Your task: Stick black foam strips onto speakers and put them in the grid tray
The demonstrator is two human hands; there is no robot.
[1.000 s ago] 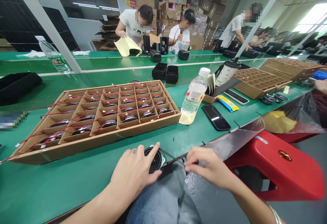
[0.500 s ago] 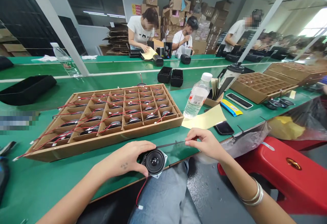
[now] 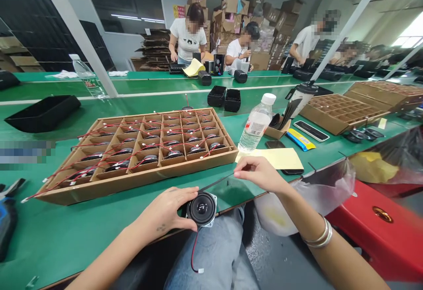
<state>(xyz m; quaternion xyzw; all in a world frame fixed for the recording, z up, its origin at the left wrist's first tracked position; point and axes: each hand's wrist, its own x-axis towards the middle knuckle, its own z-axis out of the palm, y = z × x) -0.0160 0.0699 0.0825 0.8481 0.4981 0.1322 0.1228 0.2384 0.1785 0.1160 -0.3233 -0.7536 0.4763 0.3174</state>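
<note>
My left hand (image 3: 168, 213) grips a small round black speaker (image 3: 202, 209) with a metal frame at the table's front edge. Red and black wires with a white plug (image 3: 200, 271) dangle from it over my jeans. A thin black strip (image 3: 216, 181) runs from the speaker's top edge up to my right hand (image 3: 257, 173), which pinches its far end between thumb and fingers. Just behind the hands sits a divided cardboard box (image 3: 145, 184) whose cells hold several wired speakers. Yellow paper sheets (image 3: 280, 158) lie beyond my right hand.
A water bottle (image 3: 256, 122), a phone (image 3: 311, 131) and a yellow-blue packet (image 3: 300, 139) stand or lie to the right. Pliers (image 3: 9, 210) rest at the left edge. A plastic bag (image 3: 277, 215) hangs near a red stool (image 3: 376, 228). Co-workers (image 3: 190, 39) work across the table.
My right hand has moved slightly up and left, with the strip now slanting more steeply. The speaker has shifted a little up and right. The yellow paper lies flatter.
</note>
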